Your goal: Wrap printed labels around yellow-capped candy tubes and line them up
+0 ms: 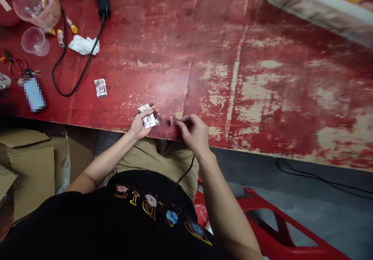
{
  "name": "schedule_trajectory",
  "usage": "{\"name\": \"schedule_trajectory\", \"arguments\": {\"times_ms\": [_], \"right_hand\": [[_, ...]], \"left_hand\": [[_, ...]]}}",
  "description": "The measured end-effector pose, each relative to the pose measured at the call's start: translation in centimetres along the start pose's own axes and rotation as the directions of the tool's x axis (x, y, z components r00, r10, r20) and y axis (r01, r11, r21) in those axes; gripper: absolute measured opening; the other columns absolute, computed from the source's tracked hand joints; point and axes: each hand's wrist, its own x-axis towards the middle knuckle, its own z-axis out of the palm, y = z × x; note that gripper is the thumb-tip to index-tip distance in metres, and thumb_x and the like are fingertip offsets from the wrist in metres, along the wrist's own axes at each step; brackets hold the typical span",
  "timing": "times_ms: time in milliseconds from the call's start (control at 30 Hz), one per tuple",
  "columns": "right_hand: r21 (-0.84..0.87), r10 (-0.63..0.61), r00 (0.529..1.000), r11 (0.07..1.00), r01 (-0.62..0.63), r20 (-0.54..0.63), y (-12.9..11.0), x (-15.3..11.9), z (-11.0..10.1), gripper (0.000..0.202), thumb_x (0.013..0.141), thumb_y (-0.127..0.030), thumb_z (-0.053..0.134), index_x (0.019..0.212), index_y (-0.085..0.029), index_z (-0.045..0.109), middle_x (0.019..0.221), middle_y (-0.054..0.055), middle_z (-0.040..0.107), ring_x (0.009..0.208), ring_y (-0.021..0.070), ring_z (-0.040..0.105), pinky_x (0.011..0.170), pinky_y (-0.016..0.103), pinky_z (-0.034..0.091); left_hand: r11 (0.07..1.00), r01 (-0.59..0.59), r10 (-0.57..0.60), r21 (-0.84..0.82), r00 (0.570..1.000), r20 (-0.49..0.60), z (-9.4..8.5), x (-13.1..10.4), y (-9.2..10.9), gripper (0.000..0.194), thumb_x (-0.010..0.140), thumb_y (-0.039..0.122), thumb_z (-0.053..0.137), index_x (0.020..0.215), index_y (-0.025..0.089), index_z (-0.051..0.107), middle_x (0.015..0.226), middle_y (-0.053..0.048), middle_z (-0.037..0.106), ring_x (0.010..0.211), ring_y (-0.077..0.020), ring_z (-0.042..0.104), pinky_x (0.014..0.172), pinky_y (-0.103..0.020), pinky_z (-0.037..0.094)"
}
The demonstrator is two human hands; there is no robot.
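Note:
My left hand [142, 123] is at the table's front edge, palm up, with the thumb pressed over small shiny printed packets [149, 121]. Just to its right, my right hand [196, 132] pinches a small crinkled wrapper piece [174, 120] between thumb and forefinger; what exactly it is, blur hides. A gap separates the two hands. Another small silvery packet [100, 88] lies flat on the red table [163, 73], up and to the left of my left hand.
At the left are a pink basket [21, 4], a clear plastic cup [33, 40], small yellow-capped tubes [60, 37], white tissue [83, 45], a phone [34, 93] and red-handled scissors [18, 66]. A black corded tool [101, 0] lies behind. A white-sided box [317, 11] occupies the far right.

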Motion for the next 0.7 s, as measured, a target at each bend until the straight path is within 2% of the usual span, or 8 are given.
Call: {"name": "schedule_trajectory", "arguments": {"times_ms": [133, 200, 267, 367, 467, 533, 600, 700], "right_hand": [[0.397, 0.13, 0.991, 0.911, -0.113, -0.017, -1.8, -0.1, -0.7, 0.04, 0.072, -0.042, 0.08, 0.097, -0.023, 0.055, 0.084, 0.001, 0.064, 0.077, 0.0173, 0.063, 0.074, 0.034, 0.056], [0.487, 0.144, 0.989, 0.866, -0.118, -0.016, -3.0, -0.3, -1.0, 0.05, 0.066, -0.04, 0.087, 0.103, -0.024, 0.057, 0.088, 0.001, 0.065, 0.08, 0.017, 0.065, 0.077, 0.034, 0.058], [0.552, 0.164, 0.986, 0.822, -0.139, 0.005, -3.9, -0.7, -1.2, 0.053, 0.066, -0.039, 0.089, 0.107, -0.024, 0.059, 0.092, 0.002, 0.067, 0.083, 0.0172, 0.067, 0.08, 0.035, 0.06], [0.617, 0.199, 0.979, 0.764, -0.187, 0.05, -4.5, -1.5, -1.1, 0.053, 0.067, -0.042, 0.089, 0.108, -0.024, 0.062, 0.1, 0.005, 0.069, 0.089, 0.0189, 0.069, 0.086, 0.039, 0.062], [0.634, 0.221, 0.974, 0.747, -0.202, 0.051, -4.5, -2.3, -0.5, 0.052, 0.064, -0.043, 0.091, 0.103, -0.023, 0.063, 0.099, 0.005, 0.069, 0.089, 0.0196, 0.069, 0.087, 0.039, 0.062], [0.636, 0.228, 0.973, 0.746, -0.198, 0.035, -4.6, -2.9, 0.0, 0.052, 0.063, -0.044, 0.091, 0.101, -0.023, 0.063, 0.095, 0.004, 0.069, 0.084, 0.0187, 0.069, 0.082, 0.037, 0.062], [0.627, 0.212, 0.977, 0.762, -0.159, -0.01, -4.8, -3.5, 0.3, 0.051, 0.063, -0.045, 0.09, 0.101, -0.023, 0.063, 0.089, 0.003, 0.067, 0.078, 0.0169, 0.067, 0.076, 0.034, 0.062], [0.603, 0.164, 0.982, 0.794, -0.075, -0.095, -5.2, -4.1, 0.0, 0.049, 0.066, -0.044, 0.088, 0.101, -0.023, 0.061, 0.083, 0.001, 0.065, 0.074, 0.0155, 0.064, 0.071, 0.031, 0.06]], "left_hand": [[0.998, 0.056, -0.057, 0.018, 0.994, 0.092, -0.2, -0.6, 0.5, 0.018, 0.096, 0.024, 0.053, 0.1, 0.016, 0.069, 0.072, 0.0, 0.06, 0.062, -0.0092, 0.06, 0.087, -0.033, 0.056], [0.998, 0.053, -0.055, 0.016, 0.987, 0.149, -0.1, -0.9, 0.5, 0.023, 0.099, 0.031, 0.052, 0.098, 0.016, 0.069, 0.071, 0.0, 0.059, 0.061, -0.0094, 0.059, 0.084, -0.032, 0.056], [0.999, 0.031, -0.034, 0.021, 0.986, 0.163, 0.1, -1.1, 0.4, 0.022, 0.1, 0.03, 0.052, 0.099, 0.017, 0.069, 0.072, -0.001, 0.062, 0.064, -0.0106, 0.062, 0.087, -0.033, 0.056], [0.999, -0.002, -0.002, 0.039, 0.994, 0.11, 0.5, -1.5, -0.2, 0.019, 0.1, 0.03, 0.054, 0.104, 0.018, 0.068, 0.081, -0.003, 0.068, 0.078, -0.0136, 0.07, 0.095, -0.035, 0.054], [0.997, -0.049, 0.046, 0.053, 0.997, 0.056, 0.7, -1.9, -1.3, 0.017, 0.101, 0.031, 0.055, 0.104, 0.018, 0.067, 0.092, -0.004, 0.071, 0.093, -0.0158, 0.072, 0.099, -0.037, 0.052], [0.99, -0.105, 0.103, 0.095, 0.994, 0.029, 0.7, -2.3, -2.4, 0.015, 0.099, 0.032, 0.059, 0.101, 0.018, 0.065, 0.088, -0.002, 0.07, 0.087, -0.0136, 0.07, 0.093, -0.032, 0.053], [0.972, -0.172, 0.167, 0.162, 0.985, 0.047, 0.7, -2.8, -3.6, 0.017, 0.093, 0.034, 0.069, 0.099, 0.019, 0.065, 0.075, 0.002, 0.064, 0.068, -0.0087, 0.064, 0.078, -0.025, 0.053], [0.923, -0.255, 0.231, 0.288, 0.966, 0.116, 0.9, -3.7, -5.1, 0.035, 0.074, 0.032, 0.088, 0.098, 0.018, 0.066, 0.072, 0.005, 0.061, 0.061, -0.0061, 0.057, 0.066, -0.02, 0.049]]}}
